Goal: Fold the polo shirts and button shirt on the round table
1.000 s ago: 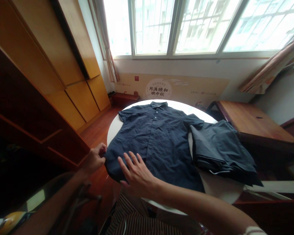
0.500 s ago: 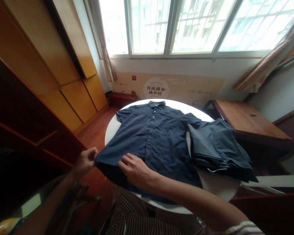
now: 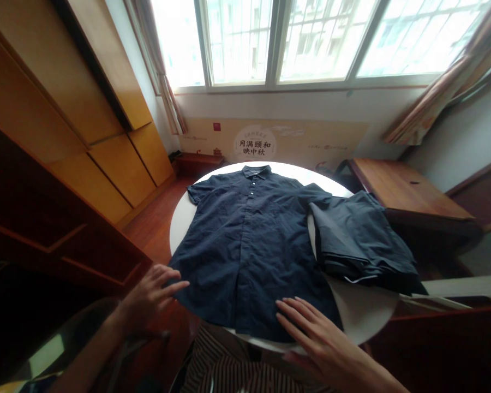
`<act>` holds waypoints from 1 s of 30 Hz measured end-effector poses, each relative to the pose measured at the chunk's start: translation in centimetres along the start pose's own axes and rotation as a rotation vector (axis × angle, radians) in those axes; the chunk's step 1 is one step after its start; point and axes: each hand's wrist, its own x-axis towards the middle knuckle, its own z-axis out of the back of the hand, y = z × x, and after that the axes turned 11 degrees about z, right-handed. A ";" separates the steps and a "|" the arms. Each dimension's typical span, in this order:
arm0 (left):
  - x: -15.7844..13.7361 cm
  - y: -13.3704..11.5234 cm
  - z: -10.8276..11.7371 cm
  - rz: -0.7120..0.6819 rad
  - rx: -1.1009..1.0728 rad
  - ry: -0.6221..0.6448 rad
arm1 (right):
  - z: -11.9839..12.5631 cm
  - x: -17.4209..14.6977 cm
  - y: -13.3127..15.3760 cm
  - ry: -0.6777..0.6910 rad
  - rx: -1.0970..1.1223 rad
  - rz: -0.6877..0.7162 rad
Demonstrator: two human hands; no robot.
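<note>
A dark navy short-sleeved shirt (image 3: 245, 234) lies spread front up on a round white table (image 3: 362, 314), its collar at the far edge and its hem toward me. By the shirt's lower left corner is my left hand (image 3: 157, 289), fingers apart, with thumb and forefinger close to the cloth edge; whether they touch cannot be made out. My right hand (image 3: 313, 333) reaches over the lower right part of the shirt near the hem, its fingers stretched out. Nothing shows gripped in either hand.
Folded dark grey cloth (image 3: 360, 234) lies on the table's right side, beside the shirt's sleeve. A wooden desk (image 3: 413, 188) stands at the back right. Tall wooden cabinets (image 3: 106, 109) line the left. A printed banner (image 3: 294, 139) runs under the window.
My left hand has let go of the shirt's lower left corner and opened. My right hand has moved right across the hem and spread its fingers. The shirt's hem now lies flatter.
</note>
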 end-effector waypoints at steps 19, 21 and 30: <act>1.1 -4.1 -1.5 -0.192 -0.079 -0.116 | 0.9 -7.0 -1.0 -0.306 -0.225 0.001; 0.5 -3.5 -1.7 -0.089 -0.025 -0.129 | 0.6 -7.3 -0.9 -0.316 -0.261 -0.114; -1.4 -1.3 -3.3 0.513 -0.084 -0.218 | -1.1 -6.9 -0.9 -0.321 -0.312 -0.249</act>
